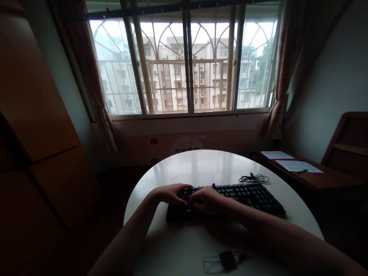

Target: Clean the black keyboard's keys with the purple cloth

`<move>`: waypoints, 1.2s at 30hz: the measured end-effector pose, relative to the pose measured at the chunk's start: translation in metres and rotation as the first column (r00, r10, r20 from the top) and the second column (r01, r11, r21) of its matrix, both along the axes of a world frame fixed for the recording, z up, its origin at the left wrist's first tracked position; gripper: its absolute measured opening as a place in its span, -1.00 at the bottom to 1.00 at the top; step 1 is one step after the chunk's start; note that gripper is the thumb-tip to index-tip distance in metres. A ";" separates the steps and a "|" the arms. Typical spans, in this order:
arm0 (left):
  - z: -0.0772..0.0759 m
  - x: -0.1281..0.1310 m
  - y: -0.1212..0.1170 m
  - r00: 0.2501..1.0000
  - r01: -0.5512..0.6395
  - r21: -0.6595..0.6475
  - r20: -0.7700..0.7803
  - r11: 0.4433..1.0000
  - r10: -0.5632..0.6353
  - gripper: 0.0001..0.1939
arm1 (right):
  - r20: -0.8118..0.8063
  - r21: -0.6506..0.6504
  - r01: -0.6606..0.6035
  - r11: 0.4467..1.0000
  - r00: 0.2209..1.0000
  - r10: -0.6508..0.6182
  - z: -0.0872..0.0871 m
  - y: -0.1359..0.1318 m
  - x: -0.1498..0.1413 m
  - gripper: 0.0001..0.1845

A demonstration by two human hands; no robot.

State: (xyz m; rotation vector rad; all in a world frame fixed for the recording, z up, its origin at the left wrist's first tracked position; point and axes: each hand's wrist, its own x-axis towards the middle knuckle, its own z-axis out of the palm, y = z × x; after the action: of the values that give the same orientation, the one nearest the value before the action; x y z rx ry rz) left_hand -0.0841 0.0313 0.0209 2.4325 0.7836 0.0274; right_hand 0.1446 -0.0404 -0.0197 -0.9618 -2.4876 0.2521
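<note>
A black keyboard (247, 195) lies across the round white table (207, 165). Both my hands are on its left end, close together. My left hand (169, 193) lies over the keys with its fingers bent down at the keyboard's far edge, gripping it. My right hand (208, 200) is curled into a loose fist on the keys just beside it. A small purple thing (188, 197) shows between the two hands, and a purple tip (214, 186) pokes out above my right hand. What the right fingers pinch is hidden.
A coiled black cable (254, 178) lies behind the keyboard. A small dark object on a clear plastic bag (227, 260) sits near the table's front edge. A wooden side table with papers (297, 166) stands at the right, wooden cabinets at the left, a barred window ahead.
</note>
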 end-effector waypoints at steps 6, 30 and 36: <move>0.001 0.000 -0.001 1.000 -0.008 -0.015 0.007 1.000 0.009 -0.13 | -0.028 0.012 -0.018 1.000 0.999 0.018 -0.001 0.000 0.001 -0.77; -0.003 -0.005 0.005 0.998 -0.045 -0.097 0.029 0.994 0.048 -0.15 | -0.004 0.059 -0.017 0.998 1.000 0.018 -0.006 0.000 0.000 -0.78; -0.004 -0.006 0.006 0.998 -0.058 -0.068 0.016 0.996 0.059 -0.17 | -0.007 0.066 -0.017 0.998 1.000 0.017 -0.006 0.000 0.000 -0.78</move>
State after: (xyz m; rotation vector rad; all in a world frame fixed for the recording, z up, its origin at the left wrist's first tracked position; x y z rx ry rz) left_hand -0.0897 0.0376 0.0169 2.3419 0.8345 0.0440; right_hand 0.1447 -0.0405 -0.0252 -0.9120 -2.4823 0.1777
